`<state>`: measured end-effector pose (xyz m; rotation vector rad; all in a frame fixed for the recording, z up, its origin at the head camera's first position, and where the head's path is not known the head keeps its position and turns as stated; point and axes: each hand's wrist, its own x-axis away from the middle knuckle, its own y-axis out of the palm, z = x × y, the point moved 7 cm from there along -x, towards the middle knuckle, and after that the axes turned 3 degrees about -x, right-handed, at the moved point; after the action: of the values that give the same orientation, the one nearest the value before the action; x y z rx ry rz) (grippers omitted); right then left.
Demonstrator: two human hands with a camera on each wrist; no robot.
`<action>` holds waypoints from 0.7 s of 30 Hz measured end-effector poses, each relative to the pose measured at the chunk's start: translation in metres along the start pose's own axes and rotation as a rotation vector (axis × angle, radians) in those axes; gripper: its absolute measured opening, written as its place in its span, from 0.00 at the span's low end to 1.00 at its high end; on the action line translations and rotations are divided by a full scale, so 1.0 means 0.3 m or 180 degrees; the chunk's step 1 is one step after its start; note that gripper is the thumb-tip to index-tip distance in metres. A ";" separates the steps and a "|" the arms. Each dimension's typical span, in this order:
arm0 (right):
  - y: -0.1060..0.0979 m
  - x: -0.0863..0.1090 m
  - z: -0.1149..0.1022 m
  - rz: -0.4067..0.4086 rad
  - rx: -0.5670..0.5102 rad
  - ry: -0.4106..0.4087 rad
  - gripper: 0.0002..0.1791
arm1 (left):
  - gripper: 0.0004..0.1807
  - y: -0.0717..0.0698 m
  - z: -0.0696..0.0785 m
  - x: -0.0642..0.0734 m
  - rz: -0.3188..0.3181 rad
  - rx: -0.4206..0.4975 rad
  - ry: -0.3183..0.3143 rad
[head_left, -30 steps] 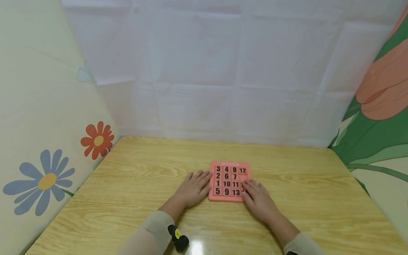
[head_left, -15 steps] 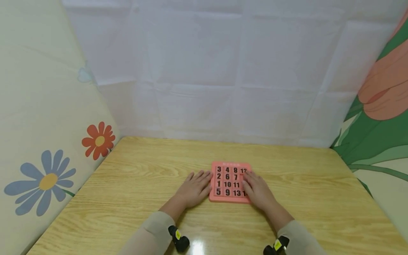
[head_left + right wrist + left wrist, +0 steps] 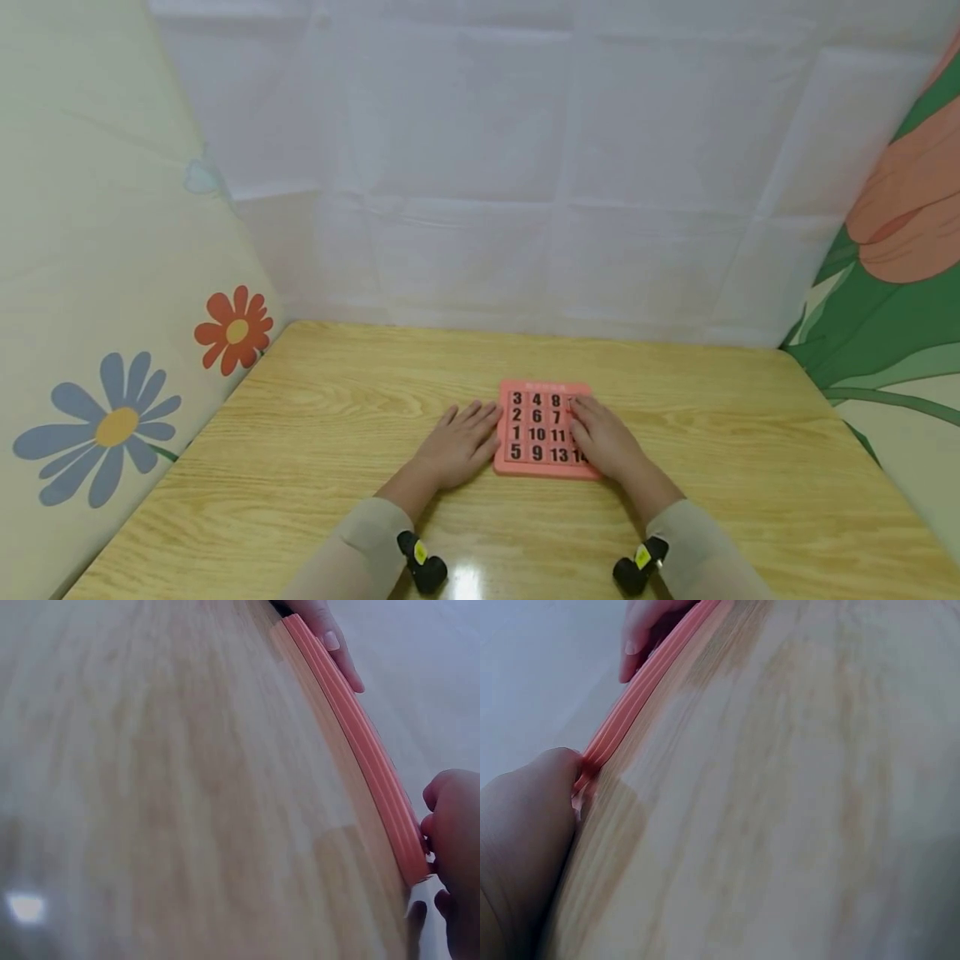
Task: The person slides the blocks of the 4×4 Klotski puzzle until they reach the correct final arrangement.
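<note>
A pink sliding number puzzle (image 3: 536, 425) lies flat on the wooden table, its tiles marked with black numbers. At its left edge rests my left hand (image 3: 454, 450), fingers extended and the tips right at the frame. My right hand (image 3: 611, 442) reaches over the right-hand column, its fingertips touching the upper tiles there. Most of that column is hidden under it; part of the 14 shows at the bottom. Both wrist views catch the puzzle's ridged pink side edge (image 3: 641, 697) low on the table. In the right wrist view the right hand (image 3: 456, 832) overlaps the near corner.
The wood-grain table (image 3: 360, 375) extends around the puzzle. Behind it hangs a creased white cloth (image 3: 465, 167). Flower-print panels (image 3: 112, 250) stand on both sides. A black wrist device (image 3: 423, 562) sits at each cuff.
My right hand has moved away from me along the right column, from the lower rows toward the top, and now covers the 12. My left hand stays at the left edge.
</note>
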<state>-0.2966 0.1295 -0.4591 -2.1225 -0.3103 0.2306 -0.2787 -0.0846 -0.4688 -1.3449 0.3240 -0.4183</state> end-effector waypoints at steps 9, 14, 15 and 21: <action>0.007 0.020 -0.002 -0.0018 -0.0003 0.0044 0.29 | 0.32 0.007 -0.003 0.000 -0.0006 -0.0009 -0.0001; 0.010 0.032 -0.001 0.0000 0.0001 0.0072 0.28 | 0.32 0.007 -0.005 -0.002 -0.0002 -0.0024 -0.0002; 0.011 0.034 0.000 0.0001 0.0002 0.0071 0.28 | 0.32 0.007 -0.005 -0.002 -0.0001 -0.0027 0.0000; 0.011 0.050 -0.005 0.0013 -0.0004 0.0004 0.28 | 0.32 0.005 -0.004 -0.003 -0.0004 -0.0054 -0.0011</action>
<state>-0.2815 0.1312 -0.4618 -2.1245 -0.3056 0.2317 -0.2800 -0.0850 -0.4705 -1.3624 0.3245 -0.4151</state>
